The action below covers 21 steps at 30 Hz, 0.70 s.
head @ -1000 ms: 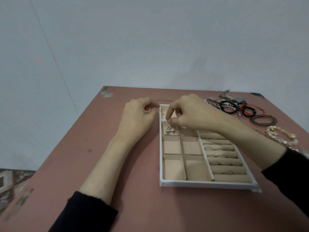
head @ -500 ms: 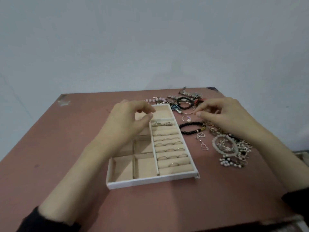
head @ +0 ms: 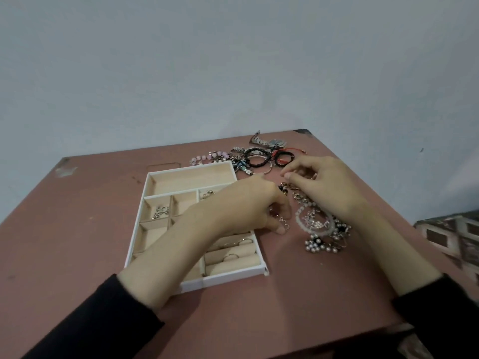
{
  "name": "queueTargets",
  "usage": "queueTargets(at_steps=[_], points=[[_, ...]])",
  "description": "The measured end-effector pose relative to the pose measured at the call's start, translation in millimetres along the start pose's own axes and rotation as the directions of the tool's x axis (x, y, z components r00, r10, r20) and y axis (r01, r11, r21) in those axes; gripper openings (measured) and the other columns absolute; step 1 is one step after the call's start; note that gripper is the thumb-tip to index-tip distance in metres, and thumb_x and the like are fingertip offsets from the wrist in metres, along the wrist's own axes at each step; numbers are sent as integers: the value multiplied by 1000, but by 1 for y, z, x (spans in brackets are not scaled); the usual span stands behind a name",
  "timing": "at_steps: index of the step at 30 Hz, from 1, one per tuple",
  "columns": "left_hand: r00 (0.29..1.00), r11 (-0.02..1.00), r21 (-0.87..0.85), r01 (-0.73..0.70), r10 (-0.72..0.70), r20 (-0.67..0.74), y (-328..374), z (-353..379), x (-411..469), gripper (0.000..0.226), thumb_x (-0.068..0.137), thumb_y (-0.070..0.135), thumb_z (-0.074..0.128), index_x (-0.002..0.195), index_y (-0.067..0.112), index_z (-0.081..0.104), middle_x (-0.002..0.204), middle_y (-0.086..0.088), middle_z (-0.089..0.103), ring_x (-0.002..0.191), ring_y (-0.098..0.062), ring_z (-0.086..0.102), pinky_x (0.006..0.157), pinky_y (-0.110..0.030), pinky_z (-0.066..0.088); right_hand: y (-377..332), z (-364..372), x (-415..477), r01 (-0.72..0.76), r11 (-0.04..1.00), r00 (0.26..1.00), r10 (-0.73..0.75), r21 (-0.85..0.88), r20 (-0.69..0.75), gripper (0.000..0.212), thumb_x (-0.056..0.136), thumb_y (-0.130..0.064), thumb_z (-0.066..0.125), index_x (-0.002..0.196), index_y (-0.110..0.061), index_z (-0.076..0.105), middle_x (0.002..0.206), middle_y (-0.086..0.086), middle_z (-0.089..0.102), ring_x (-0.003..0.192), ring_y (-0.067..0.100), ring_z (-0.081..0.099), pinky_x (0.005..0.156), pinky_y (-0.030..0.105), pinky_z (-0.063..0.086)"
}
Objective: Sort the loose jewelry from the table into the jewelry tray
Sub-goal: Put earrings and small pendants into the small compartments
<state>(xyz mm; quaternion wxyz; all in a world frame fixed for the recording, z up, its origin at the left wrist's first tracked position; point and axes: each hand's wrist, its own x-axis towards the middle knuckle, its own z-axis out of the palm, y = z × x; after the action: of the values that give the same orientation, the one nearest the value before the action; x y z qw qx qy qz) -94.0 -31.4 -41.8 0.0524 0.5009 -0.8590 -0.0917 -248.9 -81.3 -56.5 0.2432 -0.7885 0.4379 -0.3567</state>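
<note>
Table (head: 77,229), reddish-brown top, scuffed at upper left. Carried on it: white compartmented jewelry tray (head: 137,216), set centre-left of frame; loose jewelry (head: 321,242) heaped just right of it; pink bead bracelet (head: 207,158), black bracelets (head: 255,158) and watch (head: 274,143) gathered beyond the tray

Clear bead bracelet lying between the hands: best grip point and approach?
Pinch the left arc of the clear bead bracelet from above, coming in from the tray side. It lies flat as an open loop, and that arc rests on bare table. The right and near arcs crowd the dark pearl cluster, and a silver piece lies inside the loop, so lift slowly.
</note>
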Motion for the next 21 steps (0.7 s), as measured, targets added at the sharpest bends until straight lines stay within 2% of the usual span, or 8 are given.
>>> queueTargets(at_steps=[4, 7, 10, 12, 16, 19, 21], points=[[999, 999, -30, 40, -39, 20, 3, -3, 5, 19, 76, 31, 72, 93, 23, 68, 63, 16, 45, 76, -10, 45, 71, -25, 38, 0, 1, 0, 3, 1000, 1000, -3, -13, 0, 11, 84, -16, 64, 80, -24, 71, 72, 7, 68, 62, 10, 55, 59, 10, 40], [996, 990, -116, 85, -80, 49, 3, -3, 7, 19, 76, 26, 74, 91, 18, 67, 65, 14, 49, 61, -1, 45, 57, -11, 34, -1, 1, -1, 6, 1000, 1000, -5, -28, 26, 9, 84, -16, 65, 81, -22, 71, 72, 6, 68, 62, 9, 55, 58, 9, 40], [991, 978, -165, 126, -116, 66, 4, -2, 6, 20, 75, 25, 76, 91, 17, 67, 72, 9, 56, 60, 1, 48, 56, -8, 35, -1, 1, -2, 18, 999, 997, -16, -30, 71, 13, 83, -15, 65, 80, -27, 69, 68, 0, 66, 63, 6, 55, 57, 11, 40], [991, 970, -202, 136, -131, 42, 3, -2, 5, 15, 73, 23, 77, 85, 17, 69, 66, 11, 57, 57, 3, 50, 54, -6, 36, 0, 0, -3, 22, 999, 996, -19, -36, 92, 15, 83, -15, 65, 78, -28, 67, 66, -3, 64, 61, 7, 56, 59, 16, 43], [978, 945, -295, 142, -179, -103, 1, -7, -5, 9, 72, 23, 77, 75, 19, 69, 62, 10, 56, 55, 3, 48, 53, -9, 36, 1, 1, -3, 46, 992, 994, -34, -117, 105, 10, 81, -16, 66, 74, -24, 65, 63, -8, 60, 64, 10, 56, 66, 28, 46], [928, 924, -343, 171, -268, -260, -5, -15, -14, 12, 73, 26, 76, 75, 17, 68, 66, 10, 60, 63, -2, 52, 59, -12, 37, 3, 4, -3, 91, 957, 992, -63, -275, 110, 20, 80, -26, 66, 63, -29, 57, 61, -11, 55, 65, 2, 50, 67, 29, 40], [889, 910, -361, 202, -325, -321, -10, -18, -18, 11, 74, 27, 76, 75, 18, 68, 67, 11, 61, 65, -4, 55, 61, -11, 38, 2, 6, -4, 115, 938, 989, -77, -328, 128, 25, 79, -38, 66, 59, -30, 53, 61, -13, 53, 67, 4, 48, 72, 32, 40]])
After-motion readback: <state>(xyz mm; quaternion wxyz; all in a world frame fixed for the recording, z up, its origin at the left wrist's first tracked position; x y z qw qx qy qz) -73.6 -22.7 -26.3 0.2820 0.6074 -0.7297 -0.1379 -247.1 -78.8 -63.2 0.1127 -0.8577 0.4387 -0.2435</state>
